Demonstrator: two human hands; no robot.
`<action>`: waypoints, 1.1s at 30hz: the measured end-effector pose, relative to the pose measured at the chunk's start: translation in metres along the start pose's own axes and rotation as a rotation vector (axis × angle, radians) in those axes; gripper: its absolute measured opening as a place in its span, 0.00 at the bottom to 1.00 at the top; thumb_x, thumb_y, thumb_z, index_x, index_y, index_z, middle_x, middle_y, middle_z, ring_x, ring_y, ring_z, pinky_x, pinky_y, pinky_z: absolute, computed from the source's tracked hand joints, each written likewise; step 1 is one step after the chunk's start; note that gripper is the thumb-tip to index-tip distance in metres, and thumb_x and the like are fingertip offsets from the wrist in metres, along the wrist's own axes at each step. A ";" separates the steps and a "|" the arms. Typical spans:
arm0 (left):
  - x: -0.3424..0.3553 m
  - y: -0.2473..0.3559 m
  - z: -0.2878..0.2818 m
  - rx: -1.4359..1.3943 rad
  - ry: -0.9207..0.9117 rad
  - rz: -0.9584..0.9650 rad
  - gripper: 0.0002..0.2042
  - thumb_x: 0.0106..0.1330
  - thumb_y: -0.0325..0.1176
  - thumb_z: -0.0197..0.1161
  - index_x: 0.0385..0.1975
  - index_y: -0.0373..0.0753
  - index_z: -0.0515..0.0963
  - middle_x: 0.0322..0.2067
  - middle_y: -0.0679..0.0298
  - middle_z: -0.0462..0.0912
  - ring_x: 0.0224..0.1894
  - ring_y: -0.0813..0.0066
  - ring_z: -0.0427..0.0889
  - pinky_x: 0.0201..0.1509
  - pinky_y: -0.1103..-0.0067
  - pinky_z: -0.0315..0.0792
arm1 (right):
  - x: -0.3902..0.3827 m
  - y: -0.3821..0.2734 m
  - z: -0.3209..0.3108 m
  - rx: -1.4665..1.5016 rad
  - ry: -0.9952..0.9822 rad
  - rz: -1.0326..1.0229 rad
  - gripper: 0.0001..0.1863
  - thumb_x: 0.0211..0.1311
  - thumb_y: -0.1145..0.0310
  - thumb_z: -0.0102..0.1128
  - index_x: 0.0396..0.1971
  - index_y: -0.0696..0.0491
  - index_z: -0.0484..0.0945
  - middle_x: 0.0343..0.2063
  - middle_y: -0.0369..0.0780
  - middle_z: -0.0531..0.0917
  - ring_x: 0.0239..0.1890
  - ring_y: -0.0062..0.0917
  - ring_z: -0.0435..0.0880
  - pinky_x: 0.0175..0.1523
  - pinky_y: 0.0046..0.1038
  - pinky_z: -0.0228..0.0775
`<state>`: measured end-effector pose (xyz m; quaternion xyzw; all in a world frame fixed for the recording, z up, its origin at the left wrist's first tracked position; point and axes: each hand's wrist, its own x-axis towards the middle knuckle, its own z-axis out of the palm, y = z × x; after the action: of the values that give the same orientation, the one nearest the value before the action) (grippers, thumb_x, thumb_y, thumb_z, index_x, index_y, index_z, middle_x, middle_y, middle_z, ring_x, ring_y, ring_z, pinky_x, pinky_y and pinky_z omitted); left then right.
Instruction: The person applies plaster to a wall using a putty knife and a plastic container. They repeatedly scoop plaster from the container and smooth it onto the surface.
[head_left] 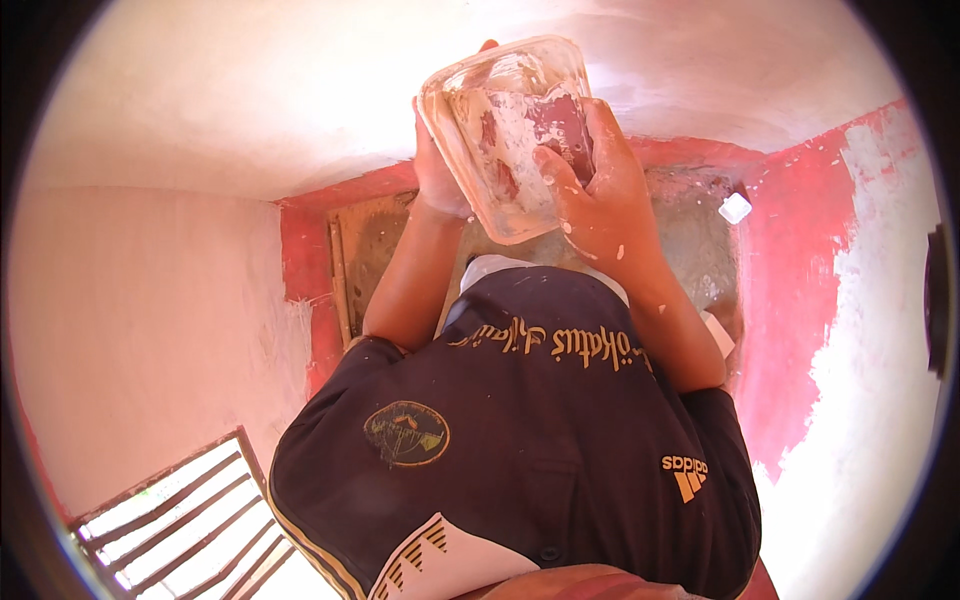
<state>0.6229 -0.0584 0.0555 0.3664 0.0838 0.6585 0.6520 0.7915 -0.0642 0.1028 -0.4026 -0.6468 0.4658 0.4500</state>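
My left hand grips a clear plastic tub from its left side and underneath, with most of the fingers hidden behind it. The tub is rectangular with rounded corners, tilted, and smeared inside with white paste. In my right hand is a flat dark red piece, coated in patches with white; its exact kind does not show clearly. The thumb presses on its near face, and it rests in or against the tub's opening. White flecks dot the right hand and wrist.
Ahead is a pale wall with a red band along its bottom. On the right stands a wall of red paint partly covered in white. A small white object lies by the right corner. A barred window is at lower left.
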 end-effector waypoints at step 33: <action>0.006 -0.001 -0.021 0.419 -0.008 -0.249 0.51 0.61 0.76 0.42 0.74 0.41 0.44 0.67 0.55 0.62 0.69 0.61 0.63 0.71 0.65 0.63 | -0.004 0.016 -0.008 0.460 -0.107 0.094 0.27 0.64 0.80 0.59 0.61 0.59 0.62 0.49 0.38 0.76 0.49 0.17 0.77 0.52 0.22 0.73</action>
<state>0.6121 -0.0449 0.0421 0.4829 0.2606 0.5398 0.6384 0.8017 -0.0620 0.0880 -0.2937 -0.5272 0.6420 0.4729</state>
